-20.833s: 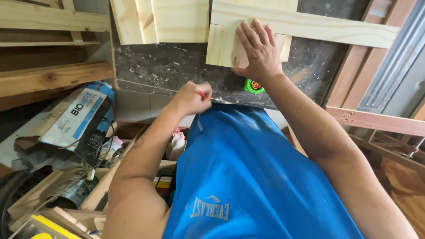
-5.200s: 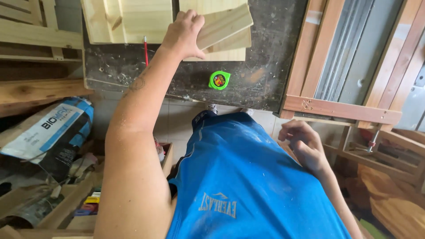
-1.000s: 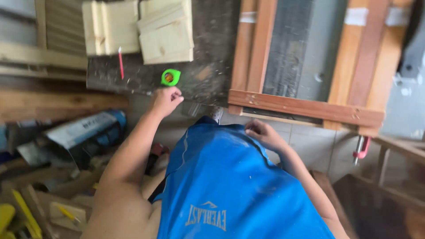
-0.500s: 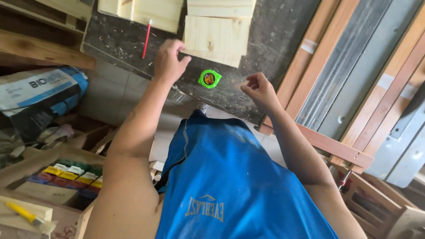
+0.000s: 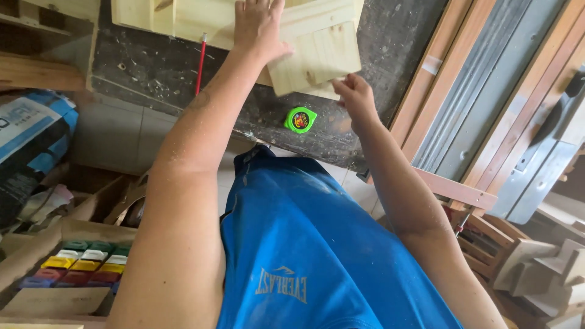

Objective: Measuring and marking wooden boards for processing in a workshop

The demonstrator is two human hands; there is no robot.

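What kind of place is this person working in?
Most likely a small woodworking shop. The left hand and right hand handle a pale wooden board on a dusty dark workbench, with a green tape measure beside them and wooden frames leaning nearby.

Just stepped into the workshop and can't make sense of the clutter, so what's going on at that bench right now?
A person in a blue shirt leans over a dark, dusty workbench. Their left hand lies flat on a stack of pale wooden boards, and their right hand grips the lower corner of a small square board on top. A green tape measure sits on the bench just below, and a red pencil lies to the left. A tray of coloured blocks sits low on the left.
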